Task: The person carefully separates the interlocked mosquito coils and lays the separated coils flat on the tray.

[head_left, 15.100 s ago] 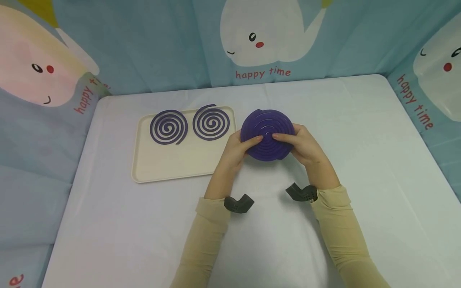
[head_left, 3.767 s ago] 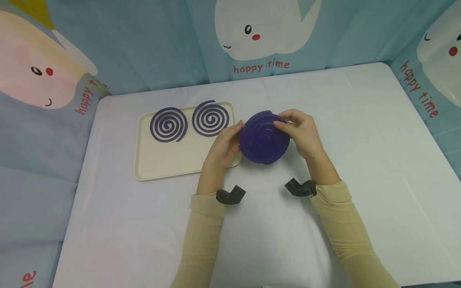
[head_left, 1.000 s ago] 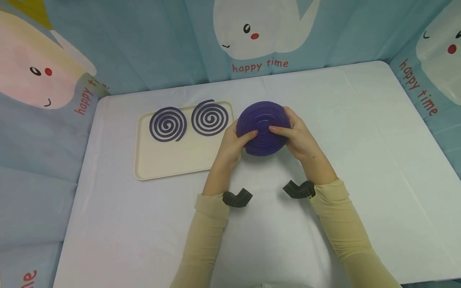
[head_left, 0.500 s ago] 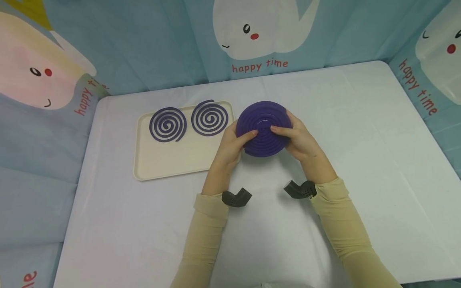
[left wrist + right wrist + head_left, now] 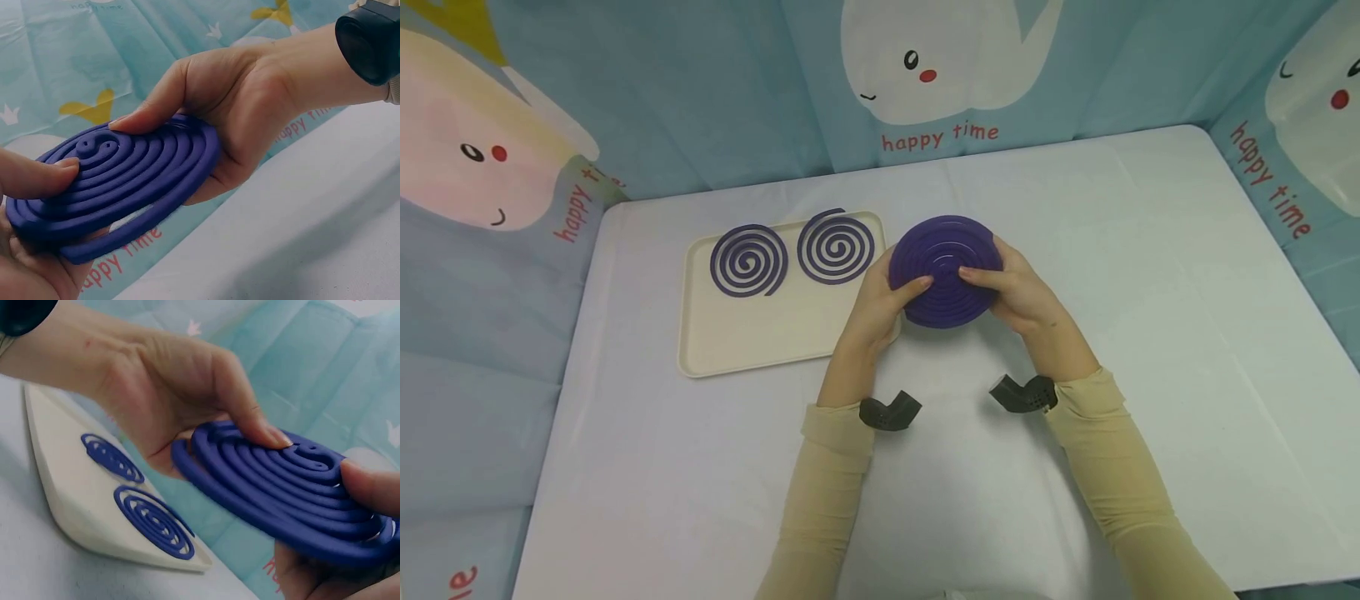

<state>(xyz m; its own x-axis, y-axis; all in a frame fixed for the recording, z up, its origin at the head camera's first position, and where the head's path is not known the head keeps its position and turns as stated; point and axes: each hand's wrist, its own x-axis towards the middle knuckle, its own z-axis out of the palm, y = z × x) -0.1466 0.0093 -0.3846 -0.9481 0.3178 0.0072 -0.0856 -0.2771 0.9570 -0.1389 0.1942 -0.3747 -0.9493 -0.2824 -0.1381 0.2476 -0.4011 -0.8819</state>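
Two purple mosquito coils, nested into one disc, are held above the table between both hands. Their paired centre eyes show in the left wrist view. My left hand grips the disc's left edge, thumb on top near the middle. The right hand grips the opposite edge, its thumb also reaching toward the centre. Fingers under the disc are mostly hidden. In the left wrist view a gap opens between the outermost arm of the disc and the inner turns. Two single coils, left and right, lie on the tray.
A cream rectangular tray lies left of the hands; the right-hand coil's end overhangs its far rim. White cloth covers the table. A blue printed curtain stands behind and at both sides.
Earlier the right hand pinched the disc's upper right edge and the left hand held its side; now both thumbs lie near the centre. The disc has turned. Since half a second ago it has shifted slightly.
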